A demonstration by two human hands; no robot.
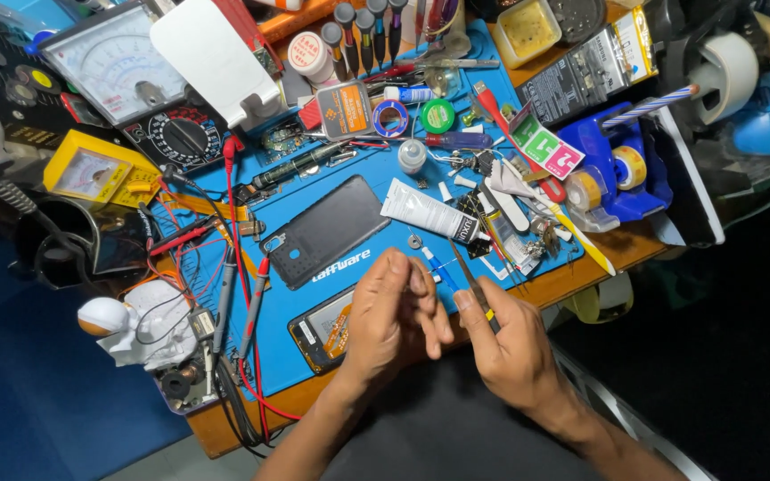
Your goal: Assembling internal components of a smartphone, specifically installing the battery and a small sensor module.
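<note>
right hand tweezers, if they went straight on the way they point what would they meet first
The right hand points its thin metal tweezers up-left; the first thing in line looks like the white glue tube, though height above the blue mat is unclear.

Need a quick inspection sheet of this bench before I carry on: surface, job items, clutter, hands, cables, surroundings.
Surface: blue work mat on a wooden bench, crowded.
Job's things: tweezers in the right hand; opened phone partly under the left hand; dark phone back cover lying flat beside it.
Clutter: white glue tube, row of screwdrivers, solder spools, blue tape dispenser, astronaut figure.
Hands: left hand fingers curled, whether it holds anything cannot be told; right hand pinching the tweezers.
Cables: red and black probe leads trailing across the mat's left edge from the meters.
Surroundings: analogue meter, yellow meter, dark floor at right.
</note>
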